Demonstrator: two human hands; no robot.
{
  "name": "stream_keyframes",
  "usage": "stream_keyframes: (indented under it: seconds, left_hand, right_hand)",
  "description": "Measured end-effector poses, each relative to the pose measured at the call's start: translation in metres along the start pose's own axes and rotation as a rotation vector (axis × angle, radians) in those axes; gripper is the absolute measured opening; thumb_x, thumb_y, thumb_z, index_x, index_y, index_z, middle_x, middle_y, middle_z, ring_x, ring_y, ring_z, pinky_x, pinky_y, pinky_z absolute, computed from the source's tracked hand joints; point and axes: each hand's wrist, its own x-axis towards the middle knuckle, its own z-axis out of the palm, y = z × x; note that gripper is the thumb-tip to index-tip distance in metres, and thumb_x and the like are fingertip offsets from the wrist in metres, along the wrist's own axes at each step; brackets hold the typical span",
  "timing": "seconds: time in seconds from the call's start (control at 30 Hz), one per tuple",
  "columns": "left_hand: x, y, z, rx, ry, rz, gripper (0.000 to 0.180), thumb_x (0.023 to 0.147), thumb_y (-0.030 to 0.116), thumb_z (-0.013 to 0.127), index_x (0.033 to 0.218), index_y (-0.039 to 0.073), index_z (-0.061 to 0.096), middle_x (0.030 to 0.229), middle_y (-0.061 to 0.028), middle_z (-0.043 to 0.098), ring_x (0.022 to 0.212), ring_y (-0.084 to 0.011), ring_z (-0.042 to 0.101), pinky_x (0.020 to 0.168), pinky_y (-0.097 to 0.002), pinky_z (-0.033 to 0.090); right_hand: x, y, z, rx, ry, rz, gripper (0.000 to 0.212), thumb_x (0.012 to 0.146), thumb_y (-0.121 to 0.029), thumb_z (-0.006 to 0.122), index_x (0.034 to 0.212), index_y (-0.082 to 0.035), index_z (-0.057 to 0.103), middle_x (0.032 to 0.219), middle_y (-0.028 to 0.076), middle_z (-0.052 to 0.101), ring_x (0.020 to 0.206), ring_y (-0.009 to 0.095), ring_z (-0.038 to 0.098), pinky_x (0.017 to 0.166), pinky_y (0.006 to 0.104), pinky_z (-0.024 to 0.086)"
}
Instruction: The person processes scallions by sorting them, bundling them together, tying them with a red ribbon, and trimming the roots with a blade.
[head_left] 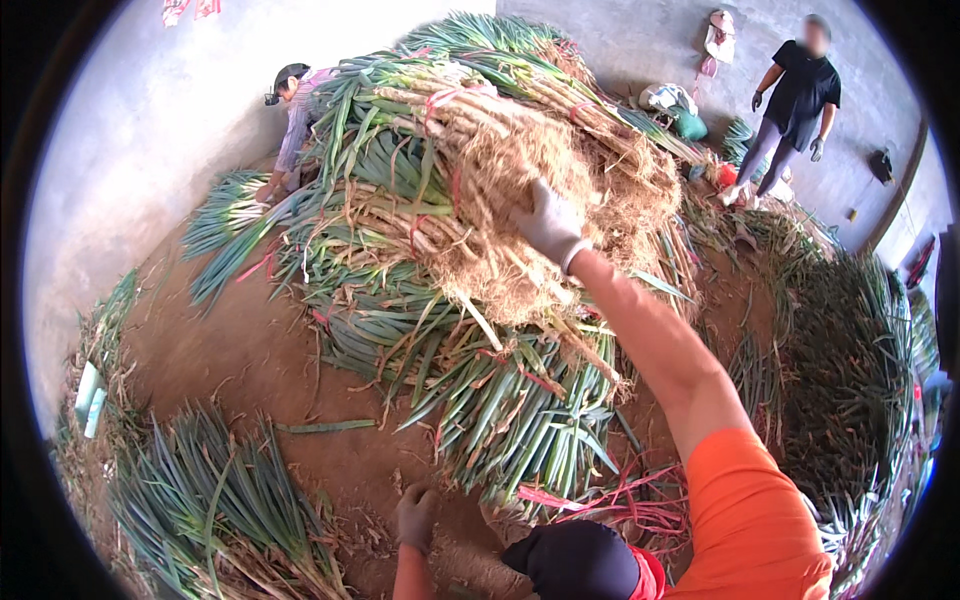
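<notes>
My right hand (552, 226), in a pale glove, reaches far out over a tall heap of large green onions (470, 110). Its thumb and fingers are apart, over the shaggy tan roots (530, 165) of a tied bundle; I cannot tell how firmly it touches them. Pink ties (455, 97) bind bundles on the heap. Low in the view, my left hand (417, 517), in a darker grey-brown glove, is above the brown floor with its fingers curled. What it holds, if anything, is hidden.
A person in a dark cap (580, 563) is close below me, beside loose pink ties (640, 500). Another person (295, 110) bends at the heap's left. A third (800, 95) stands back right. More onions lie lower left (220, 500) and along the right (840, 350).
</notes>
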Motion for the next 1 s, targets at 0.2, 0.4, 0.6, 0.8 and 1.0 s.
stream_keyframes:
  seconds: [0.2, 0.4, 0.6, 0.8, 1.0]
  left_hand:
    - [0.018, 0.03, 0.021, -0.504, -0.137, -0.01, 0.018, 0.087, 0.016, 0.066, 0.101, 0.005, 0.063, 0.076, 0.0005, 0.056, 0.064, -0.0079, 0.051, 0.057, -0.0245, 0.042]
    - [0.042, 0.052, 0.02, -0.538, -0.12, 0.015, 0.02, 0.091, 0.02, 0.063, 0.105, 0.007, 0.059, 0.082, 0.0024, 0.054, 0.068, -0.0076, 0.051, 0.058, -0.024, 0.041]
    - [0.022, 0.071, 0.025, -0.495, -0.16, -0.035, 0.041, 0.095, 0.033, 0.059, 0.126, 0.007, 0.051, 0.107, -0.0025, 0.055, 0.092, -0.0124, 0.054, 0.079, -0.0341, 0.048]
    - [0.027, 0.111, 0.086, -0.317, -0.273, 0.215, 0.068, 0.099, 0.043, 0.05, 0.152, 0.011, 0.022, 0.151, -0.0085, 0.032, 0.136, -0.0274, 0.036, 0.105, -0.0513, 0.037]
    - [0.031, 0.132, 0.1, -0.322, -0.243, 0.122, 0.087, 0.093, 0.051, 0.059, 0.152, 0.004, 0.016, 0.153, -0.0211, 0.025, 0.14, -0.0302, 0.03, 0.112, -0.0401, 0.03]
  right_hand:
    - [-0.103, -0.001, 0.046, 0.102, 0.23, -0.104, 0.042, 0.087, -0.026, 0.062, 0.118, -0.001, 0.052, 0.086, 0.025, 0.066, 0.079, 0.043, 0.064, 0.073, 0.049, 0.051]
    - [-0.196, 0.027, 0.082, 0.339, 0.136, -0.081, 0.042, 0.091, -0.03, 0.064, 0.115, 0.003, 0.05, 0.075, 0.016, 0.065, 0.058, 0.025, 0.062, 0.052, 0.0389, 0.05]
    - [-0.282, 0.049, 0.141, 0.248, 0.307, -0.32, 0.068, 0.09, -0.021, 0.067, 0.143, -0.001, 0.03, 0.08, 0.017, 0.066, 0.054, 0.027, 0.062, 0.046, 0.038, 0.049]
    - [-0.314, 0.088, 0.122, 0.076, 0.031, -0.193, 0.038, 0.085, -0.015, 0.069, 0.114, 0.003, 0.052, 0.085, 0.023, 0.064, 0.069, 0.04, 0.063, 0.057, 0.0452, 0.049]
    - [-0.247, 0.058, 0.042, -0.22, 0.074, -0.268, 0.025, 0.086, -0.015, 0.069, 0.107, -0.003, 0.063, 0.091, 0.016, 0.064, 0.059, 0.023, 0.062, 0.05, 0.0329, 0.053]
